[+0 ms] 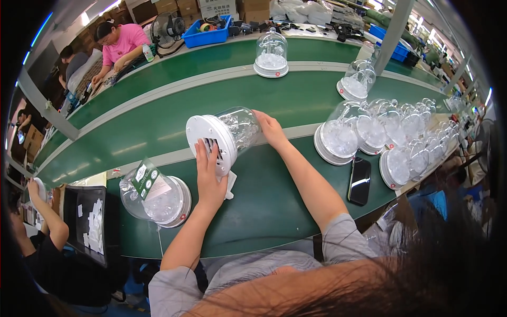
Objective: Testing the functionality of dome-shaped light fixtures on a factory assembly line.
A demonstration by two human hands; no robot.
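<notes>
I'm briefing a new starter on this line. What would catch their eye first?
The clear dome lamp held on its side at the centre, left hand on its white base, right hand on the dome. Then the cluster of domes at right, and a black phone on the green table.

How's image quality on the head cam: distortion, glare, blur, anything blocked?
Head view: strong fisheye, the green belt edges bow and the corners go black; overhead lights glare off the clear domes and the phone; hair blocks the lower right; left hand, right hand and the held dome lamp are sharp.
</notes>
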